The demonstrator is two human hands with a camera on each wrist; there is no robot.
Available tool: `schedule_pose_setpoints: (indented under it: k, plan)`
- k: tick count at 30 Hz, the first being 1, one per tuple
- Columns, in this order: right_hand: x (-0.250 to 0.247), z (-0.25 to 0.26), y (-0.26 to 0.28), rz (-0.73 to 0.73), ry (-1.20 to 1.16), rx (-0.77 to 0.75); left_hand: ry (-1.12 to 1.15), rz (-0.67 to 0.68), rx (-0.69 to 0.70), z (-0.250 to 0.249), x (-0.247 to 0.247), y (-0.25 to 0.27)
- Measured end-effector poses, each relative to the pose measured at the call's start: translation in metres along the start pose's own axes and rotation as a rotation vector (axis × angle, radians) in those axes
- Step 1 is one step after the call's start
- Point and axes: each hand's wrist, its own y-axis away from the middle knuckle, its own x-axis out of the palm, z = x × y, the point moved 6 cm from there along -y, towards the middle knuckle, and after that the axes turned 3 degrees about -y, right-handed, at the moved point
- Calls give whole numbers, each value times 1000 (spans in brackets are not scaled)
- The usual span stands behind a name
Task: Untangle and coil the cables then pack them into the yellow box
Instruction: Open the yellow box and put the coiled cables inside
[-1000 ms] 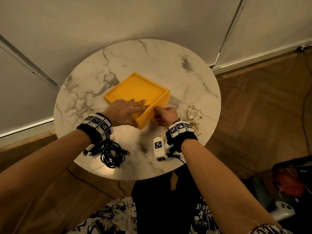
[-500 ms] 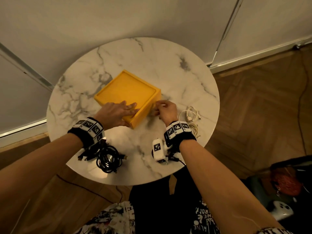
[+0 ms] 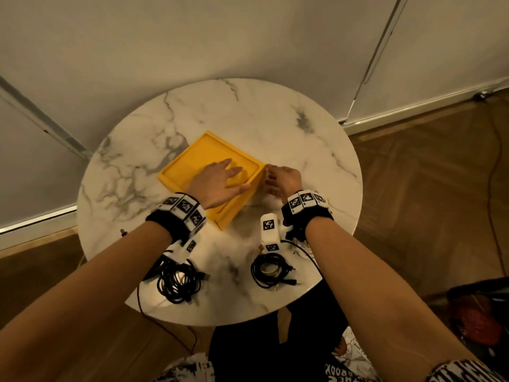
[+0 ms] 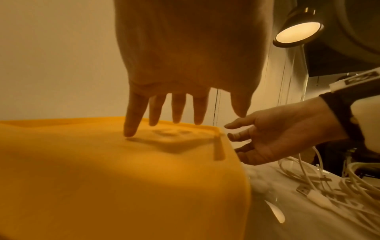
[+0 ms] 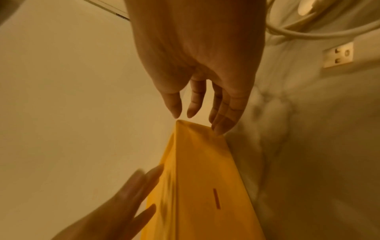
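Head view showed the left hand (image 3: 220, 181) spread flat on the yellow box (image 3: 192, 161) lid, the right hand (image 3: 281, 179) relaxed at its corner. Opening probably came next; black cables (image 3: 179, 282) lay behind the wrists on the tabletop (image 3: 248, 114).

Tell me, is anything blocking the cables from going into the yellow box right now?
Yes. The yellow box is closed, its lid on, with the left hand flat on top. The black cable coils and white cable lie outside on the table.
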Motion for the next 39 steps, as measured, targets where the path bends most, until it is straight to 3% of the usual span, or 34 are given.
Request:
schedule_pose_setpoints:
  k: [15,22,29,33,39]
  plan:
    - [1,-9,-5,55,-84,87,-170,-16,-6,-1,8,-15]
    - [3,1,-2,17,56,97,-203,-27,-9,-2,6,-17]
    - [12,8,-29,-31,398,54,-173,44,-18,-3,9,-14]
    - [26,26,2,3,542,24,-166,68,16,-2,11,-12]
    - [24,-3,23,-110,513,118,-224,108,7,-6,12,-8]
